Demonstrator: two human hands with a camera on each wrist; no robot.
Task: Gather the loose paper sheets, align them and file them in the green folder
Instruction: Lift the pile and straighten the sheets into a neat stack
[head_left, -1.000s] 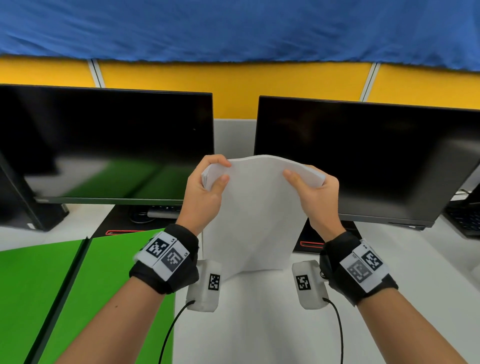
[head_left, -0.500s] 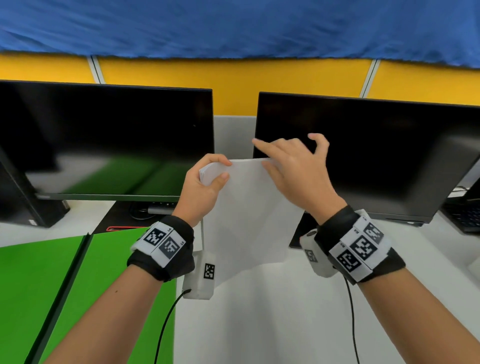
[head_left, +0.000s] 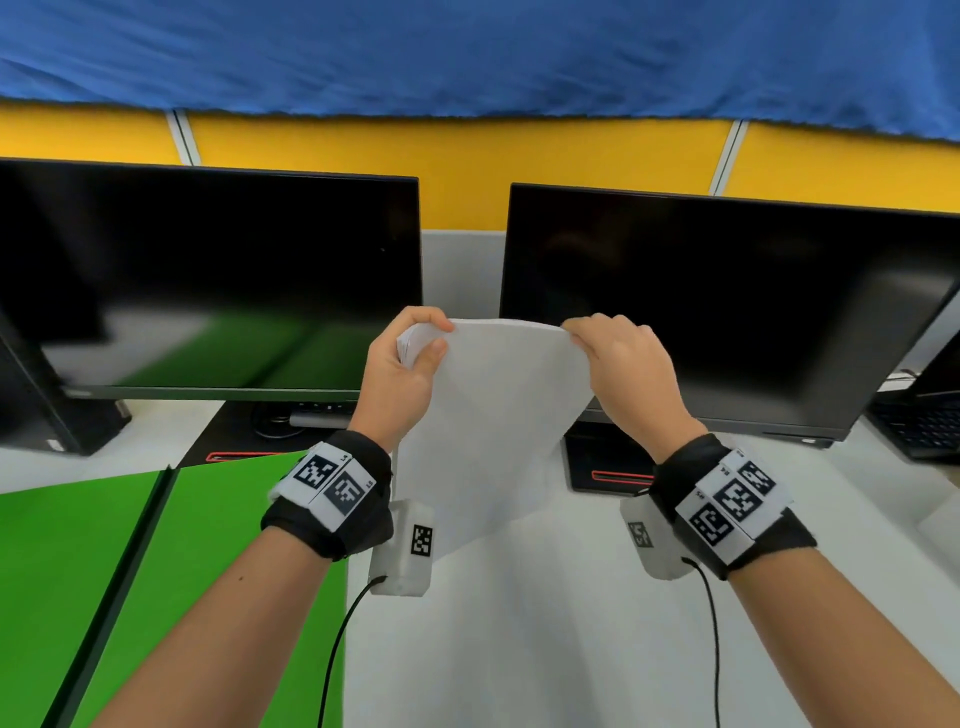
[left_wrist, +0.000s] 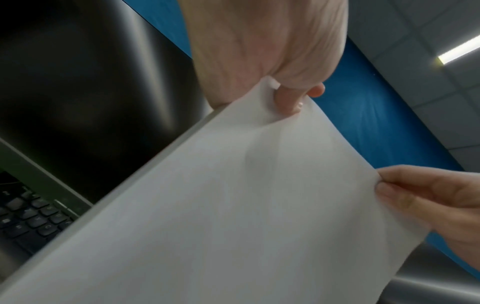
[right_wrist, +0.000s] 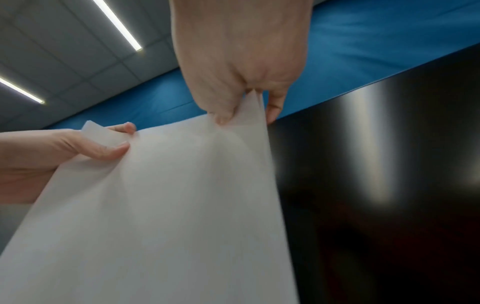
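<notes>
A stack of white paper sheets (head_left: 488, 415) hangs upright above the white desk, between the two monitors. My left hand (head_left: 405, 364) pinches its top left corner between thumb and fingers; that corner looks fanned. My right hand (head_left: 618, 364) pinches the top right corner. Seen from the left wrist, the sheets (left_wrist: 233, 205) stretch from my left hand (left_wrist: 285, 96) to my right hand (left_wrist: 405, 195). From the right wrist, the sheets (right_wrist: 168, 205) run between my right hand (right_wrist: 239, 107) and my left hand (right_wrist: 109, 144). The green folder (head_left: 156, 571) lies open on the desk at the lower left.
Two dark monitors (head_left: 208, 280) (head_left: 727, 312) stand close behind the sheets. A black computer case (head_left: 47, 405) is at the far left. A laptop keyboard (head_left: 919, 426) sits at the far right. White desk surface (head_left: 519, 649) lies below the hands.
My right hand had let go and risen above the sheets half a second ago; it has come back down and now pinches the top right corner. The left hand kept its hold.
</notes>
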